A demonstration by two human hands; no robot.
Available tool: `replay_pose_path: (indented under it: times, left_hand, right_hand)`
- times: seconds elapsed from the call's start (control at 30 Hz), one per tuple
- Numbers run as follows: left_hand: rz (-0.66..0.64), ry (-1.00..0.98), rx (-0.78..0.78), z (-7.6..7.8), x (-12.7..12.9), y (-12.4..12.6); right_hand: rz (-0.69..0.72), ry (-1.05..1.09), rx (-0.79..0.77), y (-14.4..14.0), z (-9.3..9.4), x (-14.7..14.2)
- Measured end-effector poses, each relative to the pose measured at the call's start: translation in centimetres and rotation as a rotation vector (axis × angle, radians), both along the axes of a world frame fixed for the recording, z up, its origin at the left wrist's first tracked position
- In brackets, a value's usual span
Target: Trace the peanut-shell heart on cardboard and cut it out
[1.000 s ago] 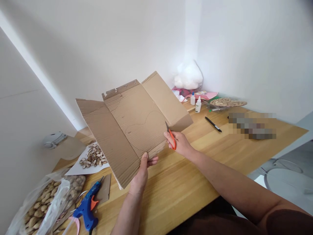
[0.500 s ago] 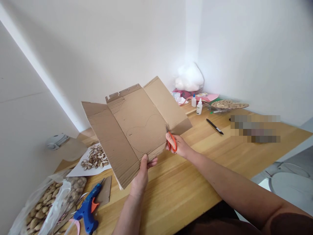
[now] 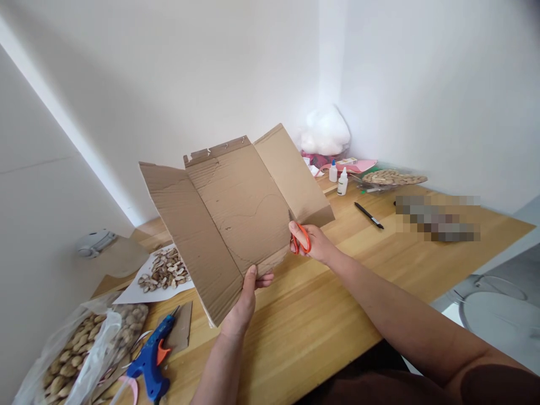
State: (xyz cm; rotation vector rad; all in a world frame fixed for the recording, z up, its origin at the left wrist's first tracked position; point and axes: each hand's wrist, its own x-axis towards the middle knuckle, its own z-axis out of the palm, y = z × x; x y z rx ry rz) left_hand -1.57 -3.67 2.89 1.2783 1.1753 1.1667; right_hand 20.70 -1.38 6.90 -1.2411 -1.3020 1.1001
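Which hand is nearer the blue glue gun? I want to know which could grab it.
Left. The left hand holds the cardboard just right of the glue gun; the right hand, holding scissors, is farther right.

We cannot see the blades of the scissors (image 3: 301,241); the cardboard (image 3: 236,216) and the right hand (image 3: 314,243) cover them. The fingers of our left hand (image 3: 244,301) hide behind the cardboard. The bag of nuts (image 3: 73,351) is cut off at the bottom edge. A patch on the table (image 3: 337,292) is blurred into squares, so we cannot tell what lies there.
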Motion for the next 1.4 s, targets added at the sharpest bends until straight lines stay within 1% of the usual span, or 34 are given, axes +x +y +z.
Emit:
replay_pose_path:
  times: [0.23, 0.37, 0.47, 0.77, 0.87, 1.07, 1.2, 1.4]
  left_hand:
    - [-0.001, -0.046, -0.042, -0.1, 0.0, 0.0]
    - [0.001, -0.036, -0.051, 0.4, 0.0, -0.2]
    - [0.016, -0.027, -0.053, 0.6, 0.1, -0.2]
    - [0.016, 0.011, -0.036, 0.4, 0.2, -0.1]
    - [0.017, 0.006, -0.038, 0.5, 0.1, -0.1]
    - [-0.001, -0.033, -0.046, 0.4, 0.1, -0.1]
    - [-0.008, -0.082, -0.044, 0.2, 0.2, 0.0]
    - [-0.003, -0.087, -0.036, 0.4, 0.4, 0.0]
  right_hand:
    - [-0.053, -0.051, 0.028, 0.3, -1.0, -0.4]
    - [-0.048, -0.022, 0.017, 0.2, -1.0, -0.5]
    - [-0.041, -0.02, 0.041, 0.2, -1.0, -0.6]
    - [-0.065, -0.062, 0.041, 0.2, -1.2, -0.7]
    - [-0.079, -0.045, 0.053, 0.2, -1.2, -0.8]
    - [-0.083, 0.086, 0.096, 0.6, -2.0, -1.2]
    - [-0.1, 0.097, 0.109, 0.8, -2.4, -1.2]
    - [-0.101, 0.102, 0.099, 0.6, -2.1, -1.2]
